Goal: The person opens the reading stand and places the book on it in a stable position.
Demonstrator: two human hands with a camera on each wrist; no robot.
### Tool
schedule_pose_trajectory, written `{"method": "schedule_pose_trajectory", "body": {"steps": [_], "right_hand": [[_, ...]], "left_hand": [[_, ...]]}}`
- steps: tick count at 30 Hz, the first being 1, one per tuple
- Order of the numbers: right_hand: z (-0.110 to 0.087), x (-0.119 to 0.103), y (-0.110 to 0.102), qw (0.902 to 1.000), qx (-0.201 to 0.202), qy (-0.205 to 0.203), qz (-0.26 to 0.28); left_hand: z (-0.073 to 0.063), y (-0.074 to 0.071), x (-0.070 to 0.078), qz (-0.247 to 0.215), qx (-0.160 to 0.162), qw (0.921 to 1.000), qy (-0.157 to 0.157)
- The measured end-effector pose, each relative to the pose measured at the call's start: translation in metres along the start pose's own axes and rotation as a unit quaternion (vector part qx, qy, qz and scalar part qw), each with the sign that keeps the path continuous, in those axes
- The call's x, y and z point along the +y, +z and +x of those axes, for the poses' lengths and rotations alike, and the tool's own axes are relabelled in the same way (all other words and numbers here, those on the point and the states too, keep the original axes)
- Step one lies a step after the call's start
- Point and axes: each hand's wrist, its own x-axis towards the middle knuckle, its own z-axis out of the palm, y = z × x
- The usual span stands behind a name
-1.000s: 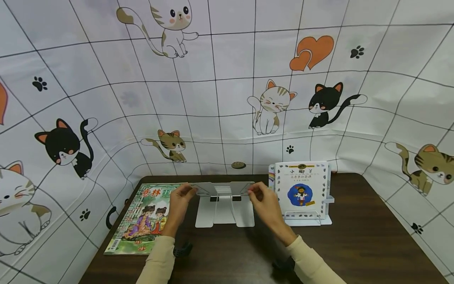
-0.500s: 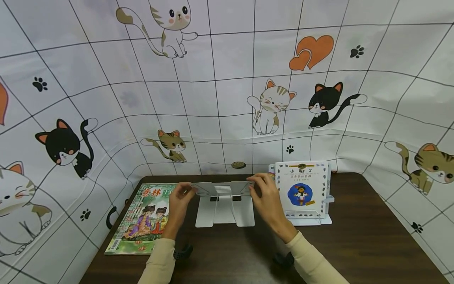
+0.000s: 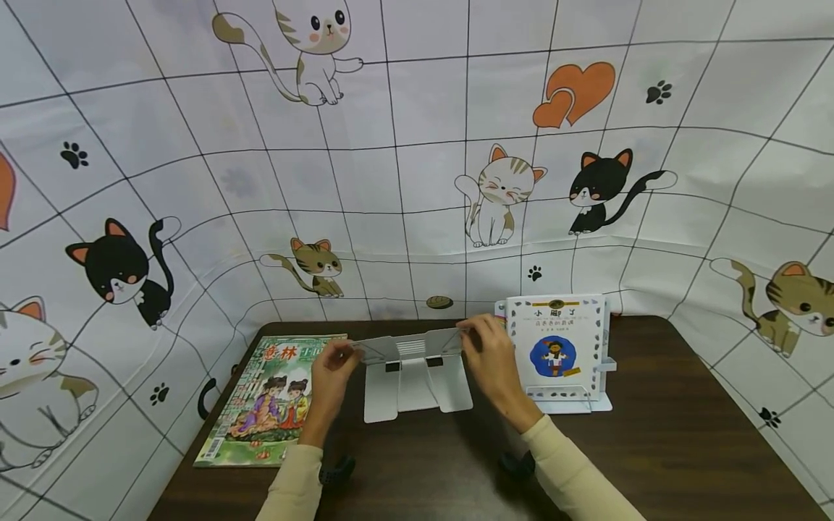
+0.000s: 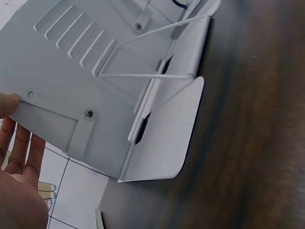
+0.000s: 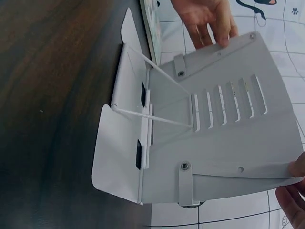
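A white metal book stand is at mid-table, its slotted back panel raised from the base plate. A bent wire support runs from the base to one of the panel's slots. My left hand pinches the panel's left edge, thumb on one face and fingers on the other. At the opposite upper corner, my right hand pinches the panel between thumb and fingers. In the head view the stand sits slightly askew, its right side farther back.
On the left lies a colourful magazine, partly behind the left forearm. To the right, a white picture book stands upright on another stand. A cloth printed with cats hangs behind the dark wooden table.
My right hand has moved up to the panel's upper right corner. The stand has turned slightly, its right side rising in view and its base coming a little nearer.
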Motion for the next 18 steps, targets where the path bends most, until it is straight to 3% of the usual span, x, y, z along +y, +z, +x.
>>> {"method": "schedule_pose_trajectory", "body": {"steps": [5,10,18], "right_hand": [[0.008,0.004,0.006,0.9998,0.012,0.016,-0.003],[0.019,0.008,0.016,0.999,-0.002,0.045,0.003],[0.039,0.018,0.038,0.9941,-0.027,0.099,0.036]], "left_hand": [[-0.013,-0.002,0.006,0.003,-0.019,0.9996,0.022],[-0.026,-0.003,0.014,0.019,-0.033,0.9985,0.04],[-0.048,0.007,0.029,0.059,-0.078,0.988,0.12]]}}
